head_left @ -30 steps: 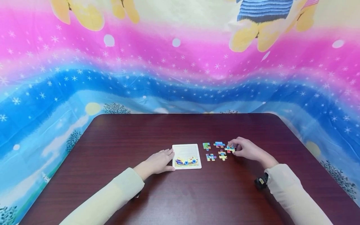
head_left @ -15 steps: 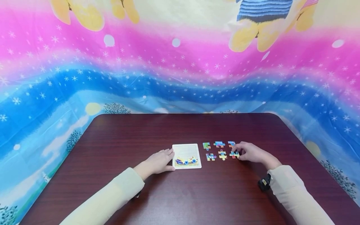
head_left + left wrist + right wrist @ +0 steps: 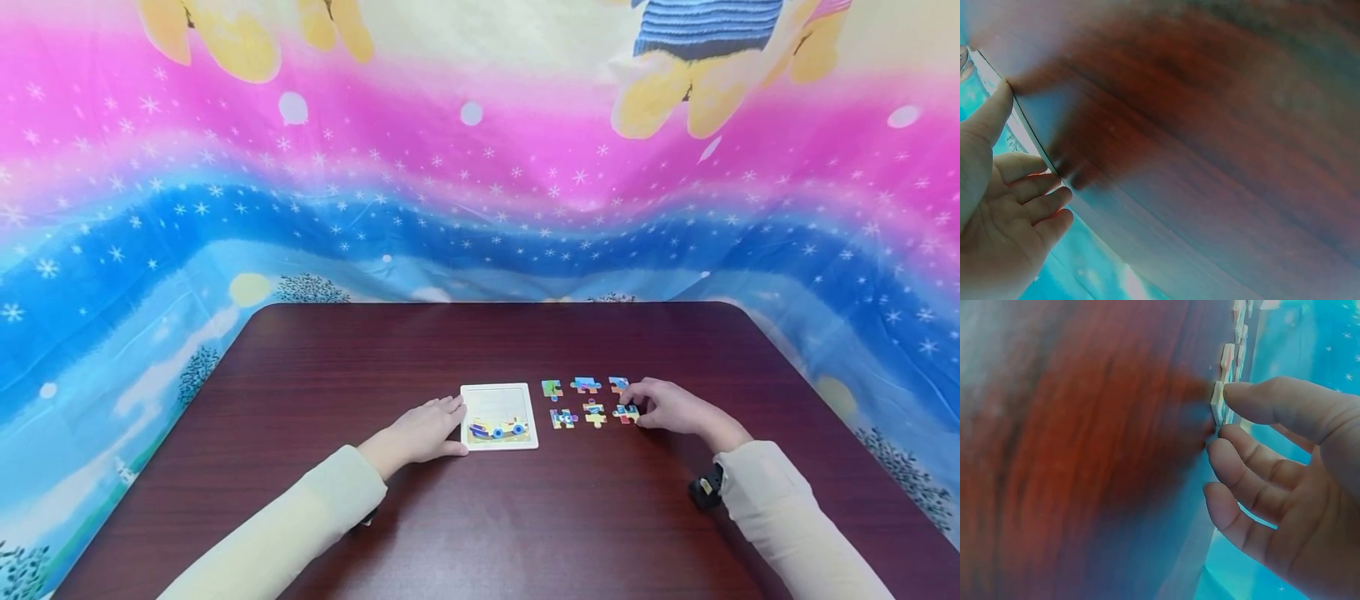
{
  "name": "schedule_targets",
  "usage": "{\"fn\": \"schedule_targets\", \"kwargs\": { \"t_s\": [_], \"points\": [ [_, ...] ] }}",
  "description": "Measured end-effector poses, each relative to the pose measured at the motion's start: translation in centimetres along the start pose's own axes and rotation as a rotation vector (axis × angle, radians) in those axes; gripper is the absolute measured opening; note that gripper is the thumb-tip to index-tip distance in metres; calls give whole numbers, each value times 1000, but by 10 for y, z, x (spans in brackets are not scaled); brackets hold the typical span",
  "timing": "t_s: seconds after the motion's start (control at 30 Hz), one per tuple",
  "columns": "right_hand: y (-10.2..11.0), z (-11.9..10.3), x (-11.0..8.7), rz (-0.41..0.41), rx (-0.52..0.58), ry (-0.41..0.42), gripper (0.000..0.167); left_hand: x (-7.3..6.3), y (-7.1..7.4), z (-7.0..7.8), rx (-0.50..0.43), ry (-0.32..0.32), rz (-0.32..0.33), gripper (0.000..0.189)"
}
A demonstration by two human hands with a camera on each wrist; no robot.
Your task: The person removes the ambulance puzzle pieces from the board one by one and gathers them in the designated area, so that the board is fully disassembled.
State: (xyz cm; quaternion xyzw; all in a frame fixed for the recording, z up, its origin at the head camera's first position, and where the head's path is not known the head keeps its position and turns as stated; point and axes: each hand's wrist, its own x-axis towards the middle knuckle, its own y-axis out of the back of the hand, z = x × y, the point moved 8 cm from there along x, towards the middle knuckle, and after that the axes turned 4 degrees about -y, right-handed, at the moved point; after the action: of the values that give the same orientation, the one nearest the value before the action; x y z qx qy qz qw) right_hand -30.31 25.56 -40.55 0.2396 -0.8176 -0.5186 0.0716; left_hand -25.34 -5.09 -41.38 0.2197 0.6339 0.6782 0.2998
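A small square puzzle board (image 3: 495,404) with a pale rim lies on the table in the head view, a yellow and blue vehicle along its lower part. My left hand (image 3: 417,431) rests at its left edge, fingers extended and thumb at the near corner. To the right of the board, jigsaw pieces form two rows. At the right end of the near row, my right hand (image 3: 670,408) pinches a jigsaw piece (image 3: 624,412) between thumb and finger, low at the tabletop. The right wrist view shows the thumb tip against that piece's edge (image 3: 1217,403).
Other pieces sit close by: a green one (image 3: 552,388), a blue one (image 3: 586,384) and another (image 3: 618,383) at the back, with a purple-edged piece (image 3: 562,418) and a yellow one (image 3: 595,415) in front. A printed cloth (image 3: 480,208) hangs behind the dark table (image 3: 480,517).
My right hand has brought its jigsaw piece toward me and slightly right, into the near row, uncovering the back-right piece. Over the last half second it stays put. The left hand and board keep still.
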Motion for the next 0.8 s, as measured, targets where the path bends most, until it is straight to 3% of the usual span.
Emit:
{"fn": "schedule_targets", "kwargs": {
  "t_s": [0.23,0.8],
  "points": [
    [6,-7,3,43,46,2,30,0,0,0,2,2,-2,67],
    [0,-65,24,42,141,109,34,-1,0,-1,-17,6,-7,67]
  ]
}}
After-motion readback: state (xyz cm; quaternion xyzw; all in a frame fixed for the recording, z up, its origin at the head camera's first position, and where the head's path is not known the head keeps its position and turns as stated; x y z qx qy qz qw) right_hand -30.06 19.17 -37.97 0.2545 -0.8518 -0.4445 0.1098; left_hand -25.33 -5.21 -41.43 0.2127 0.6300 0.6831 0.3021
